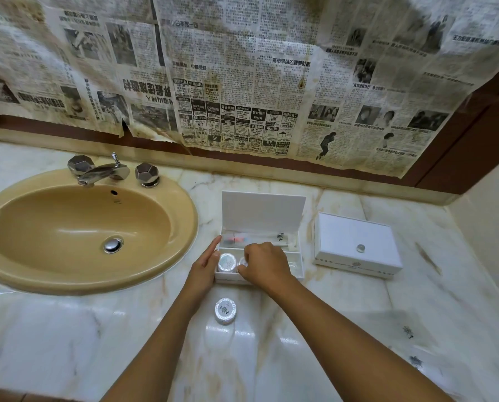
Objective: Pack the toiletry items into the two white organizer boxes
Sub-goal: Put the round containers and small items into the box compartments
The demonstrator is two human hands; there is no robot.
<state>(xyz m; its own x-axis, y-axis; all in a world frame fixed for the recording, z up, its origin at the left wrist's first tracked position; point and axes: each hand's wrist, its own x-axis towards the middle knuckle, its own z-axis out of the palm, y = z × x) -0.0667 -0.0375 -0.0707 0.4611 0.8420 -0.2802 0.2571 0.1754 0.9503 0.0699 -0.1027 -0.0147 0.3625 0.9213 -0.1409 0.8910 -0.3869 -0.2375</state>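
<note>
Counter: a marble vanity counter (329, 329) is seen, with a tan basin (77, 227) well to the left of both hands.
Closed box: a white organizer box (358, 245), lid down, lies well to the right of the right hand (whether anything is packed inside cannot be told).
Open box: the second organizer box (296, 261), lid raised, sits directly under the hands; a wrapped toothbrush packet (259, 237) is already laid in its far compartment, just beyond the fingers.
Left hand: the left hand (204, 265) is held flat with fingers straight, pressed against the open box's left wall to steady it.
Right hand: the right hand (264, 264) is curled over the near compartment, apparently pinching a small round jar (243, 262) being set in.
Packed jar: one round jar (226, 262) is already seated between the two hands.
Loose jar: one foil-topped jar (225, 310) remains on the counter, just nearer than the hands.
Progress: judged well along; the loose jar is left to be packed.
</note>
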